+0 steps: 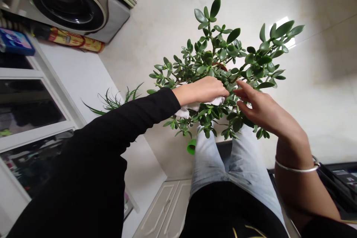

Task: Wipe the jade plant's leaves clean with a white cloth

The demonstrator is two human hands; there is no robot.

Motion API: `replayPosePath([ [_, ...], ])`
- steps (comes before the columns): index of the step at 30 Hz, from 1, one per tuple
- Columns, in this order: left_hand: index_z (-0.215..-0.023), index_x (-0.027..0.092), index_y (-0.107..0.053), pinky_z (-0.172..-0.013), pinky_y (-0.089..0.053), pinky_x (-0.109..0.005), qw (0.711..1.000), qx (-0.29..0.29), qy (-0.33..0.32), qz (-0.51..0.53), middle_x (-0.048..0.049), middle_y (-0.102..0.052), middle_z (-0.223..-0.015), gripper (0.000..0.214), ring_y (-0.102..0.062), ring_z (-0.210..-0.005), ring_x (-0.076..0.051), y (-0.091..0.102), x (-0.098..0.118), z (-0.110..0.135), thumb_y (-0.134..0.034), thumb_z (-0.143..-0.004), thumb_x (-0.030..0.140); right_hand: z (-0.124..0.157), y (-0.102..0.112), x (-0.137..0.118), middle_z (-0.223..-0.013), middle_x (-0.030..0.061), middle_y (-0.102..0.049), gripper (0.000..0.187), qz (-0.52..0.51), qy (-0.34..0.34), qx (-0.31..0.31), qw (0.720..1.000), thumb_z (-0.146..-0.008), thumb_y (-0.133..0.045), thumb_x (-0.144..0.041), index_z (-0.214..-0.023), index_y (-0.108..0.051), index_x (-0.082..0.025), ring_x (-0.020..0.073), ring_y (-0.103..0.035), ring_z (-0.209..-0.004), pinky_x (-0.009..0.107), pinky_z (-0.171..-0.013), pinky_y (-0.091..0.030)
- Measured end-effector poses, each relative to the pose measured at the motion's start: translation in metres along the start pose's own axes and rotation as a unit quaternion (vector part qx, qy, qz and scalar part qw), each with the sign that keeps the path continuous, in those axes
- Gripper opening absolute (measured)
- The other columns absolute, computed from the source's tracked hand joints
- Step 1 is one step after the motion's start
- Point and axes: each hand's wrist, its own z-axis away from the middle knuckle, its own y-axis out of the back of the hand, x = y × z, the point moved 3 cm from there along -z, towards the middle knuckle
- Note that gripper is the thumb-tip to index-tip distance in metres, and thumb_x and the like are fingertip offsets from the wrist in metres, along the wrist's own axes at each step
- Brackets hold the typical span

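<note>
A bushy jade plant (pixel 206 57) with thick green leaves spreads out in front of my legs. Part of its reddish pot rim (pixel 220 67) shows between the branches. My left hand (pixel 209 88) is closed on a white cloth (pixel 187 111) among the middle leaves; its fingertips are partly hidden. To the right, my right hand (pixel 255 104) reaches in at the plant's edge with thumb and fingers apart. Its fingertips are at the leaves, and whether they touch one I cannot tell. No object shows in that hand.
On the left, a washing machine (pixel 67 3) stands beyond a white counter (pixel 80 70). A spiky-leaved plant (pixel 111 100) pokes out beside my left sleeve. A green container (pixel 191 147) is by my leg. Dark trays (pixel 340 174) lie at the lower right. Pale floor tiles (pixel 320 93) surround the plant.
</note>
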Motion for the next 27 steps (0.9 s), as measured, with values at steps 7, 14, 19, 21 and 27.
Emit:
replayPosePath([
  [7, -0.107, 0.022, -0.078, -0.067, -0.037, -0.033, 0.998, 0.031, 0.035, 0.031, -0.0042, -0.075, -0.085, 0.035, -0.067, -0.081, -0.019, -0.002, 0.000, 0.000, -0.053, -0.093, 0.002, 0.000, 0.000, 0.000, -0.144, 0.0174, -0.069, 0.071, -0.011, 0.006, -0.004, 1.000, -0.095, -0.052, -0.023, -0.163, -0.038, -0.013, 0.0343, -0.073, -0.124, 0.055, -0.109, -0.059],
  [14, -0.113, 0.020, -0.073, -0.069, -0.041, -0.031, 0.991, 0.050, 0.074, 0.101, -0.0080, -0.072, -0.099, 0.039, -0.067, -0.085, -0.019, 0.002, 0.005, 0.003, -0.048, -0.091, -0.001, 0.000, 0.000, -0.001, -0.141, 0.0157, -0.072, 0.069, -0.013, 0.016, 0.001, 1.000, -0.094, -0.052, -0.022, -0.162, -0.040, -0.013, 0.0348, -0.072, -0.126, 0.055, -0.109, -0.058],
  [19, -0.111, 0.015, -0.073, -0.069, -0.040, -0.033, 0.993, 0.015, 0.101, 0.055, -0.0107, -0.076, -0.099, 0.030, -0.070, -0.090, -0.023, 0.006, 0.016, -0.008, -0.055, -0.090, 0.003, -0.001, -0.001, -0.001, -0.141, 0.0195, -0.071, 0.068, -0.008, 0.023, 0.008, 1.000, -0.094, -0.055, -0.025, -0.159, -0.042, -0.012, 0.0367, -0.071, -0.127, 0.057, -0.108, -0.058],
  [21, -0.110, 0.014, -0.075, -0.069, -0.040, -0.034, 0.994, -0.009, 0.102, 0.033, -0.0109, -0.077, -0.096, 0.027, -0.071, -0.090, -0.024, 0.007, 0.021, -0.014, -0.059, -0.090, 0.004, -0.002, -0.003, 0.001, -0.140, 0.0195, -0.071, 0.068, -0.010, 0.028, 0.009, 1.000, -0.094, -0.055, -0.026, -0.160, -0.042, -0.014, 0.0370, -0.071, -0.126, 0.059, -0.107, -0.058],
  [27, -0.103, 0.018, -0.081, -0.071, -0.038, -0.035, 0.991, -0.099, 0.087, -0.002, -0.0086, -0.080, -0.088, 0.022, -0.071, -0.084, -0.022, 0.012, 0.035, -0.020, -0.065, -0.090, 0.008, -0.002, -0.004, 0.007, -0.140, 0.0188, -0.071, 0.067, -0.027, 0.034, 0.002, 0.999, -0.095, -0.054, -0.026, -0.160, -0.041, -0.015, 0.0351, -0.072, -0.125, 0.058, -0.107, -0.059],
])
